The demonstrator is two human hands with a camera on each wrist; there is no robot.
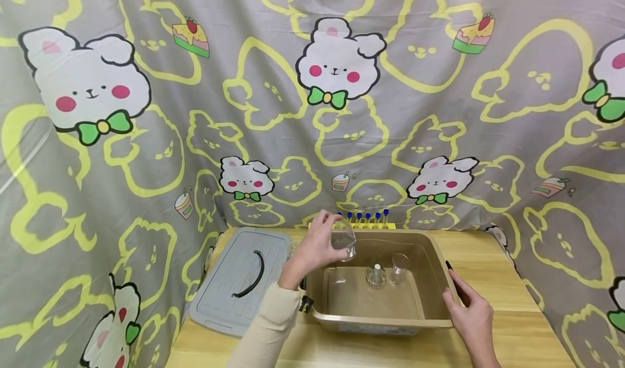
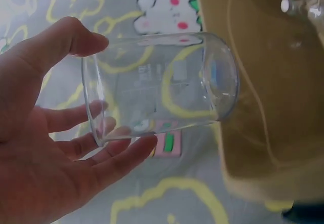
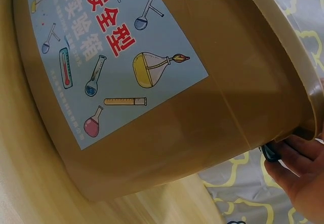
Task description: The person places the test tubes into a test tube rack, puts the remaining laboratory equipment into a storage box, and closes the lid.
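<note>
My left hand (image 1: 314,246) holds a clear glass beaker (image 1: 343,241) above the left part of a brown plastic bin (image 1: 386,321). In the left wrist view the beaker (image 2: 162,89) lies sideways, its open end toward the palm, with thumb and fingers around the rim. My right hand (image 1: 471,316) grips the bin's right side, thumb at the rim and fingers at a black latch (image 3: 271,152). Inside the bin stand a small round glass bottle with a white top (image 1: 376,277) and another clear glass vessel (image 1: 399,264).
A grey lid (image 1: 219,297) with a black handle (image 1: 260,276) lies left of the bin on the wooden table (image 1: 512,330). Behind the bin, a yellow rack (image 1: 386,226) holds several blue-capped tubes. A printed label (image 3: 121,57) covers the bin's front. Patterned curtain (image 1: 273,140) surrounds the table.
</note>
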